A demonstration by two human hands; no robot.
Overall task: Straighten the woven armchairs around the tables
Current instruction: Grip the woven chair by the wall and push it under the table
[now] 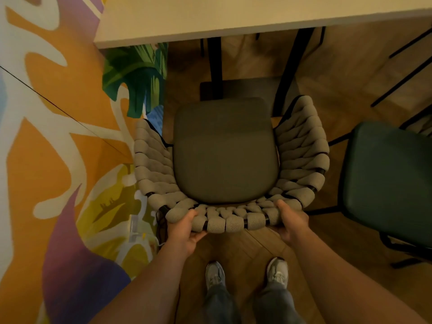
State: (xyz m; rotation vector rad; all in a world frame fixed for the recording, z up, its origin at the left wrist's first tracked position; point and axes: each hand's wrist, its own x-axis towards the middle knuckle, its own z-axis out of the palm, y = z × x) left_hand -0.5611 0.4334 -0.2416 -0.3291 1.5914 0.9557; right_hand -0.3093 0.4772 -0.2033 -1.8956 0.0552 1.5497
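A woven armchair [301, 146] with thick beige braided sides and a grey seat cushion [224, 150] stands right below me, facing a pale table [233, 17]. My left hand [184, 232] grips the top of the backrest at its left end. My right hand [292, 220] grips the same rim at its right end. Both thumbs lie over the weave, and the fingers are hidden under the rim. The front of the seat sits just short of the table's edge.
A painted wall [58, 136] with orange, white and green leaf shapes runs close along the chair's left side. A dark green chair [388, 183] stands to the right. Black table legs [214, 64] and a base plate lie under the table. Wooden floor [240, 249] and my shoes [215, 274] are below.
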